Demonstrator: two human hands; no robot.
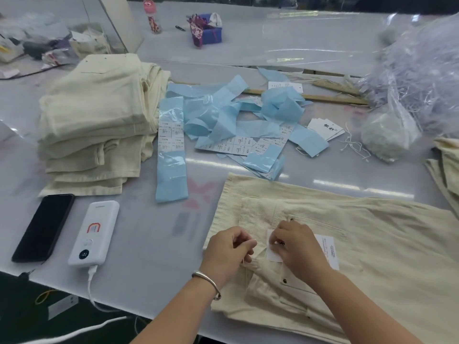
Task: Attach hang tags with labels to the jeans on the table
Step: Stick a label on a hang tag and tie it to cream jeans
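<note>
A pair of cream jeans (pixel 360 244) lies flat at the front right of the table. On its waist area rests a white hang tag (pixel 327 249), partly hidden under my right hand (pixel 295 247), which pinches the tag's near end. My left hand (pixel 228 249), with a silver bangle on the wrist, is closed on a thin white string (pixel 248 254) just left of the tag. Blue backing strips with white labels (pixel 238 145) lie scattered mid-table. A small stack of white hang tags (pixel 325 129) sits beyond them with loose strings (pixel 355 146).
A folded stack of cream jeans (pixel 99 125) stands at the left. A black phone (pixel 43 227) and a white power bank (pixel 95 232) with cable lie front left. A plastic bag (pixel 417 78) bulges at the right. More cream jeans (pixel 447 167) hang at the right edge.
</note>
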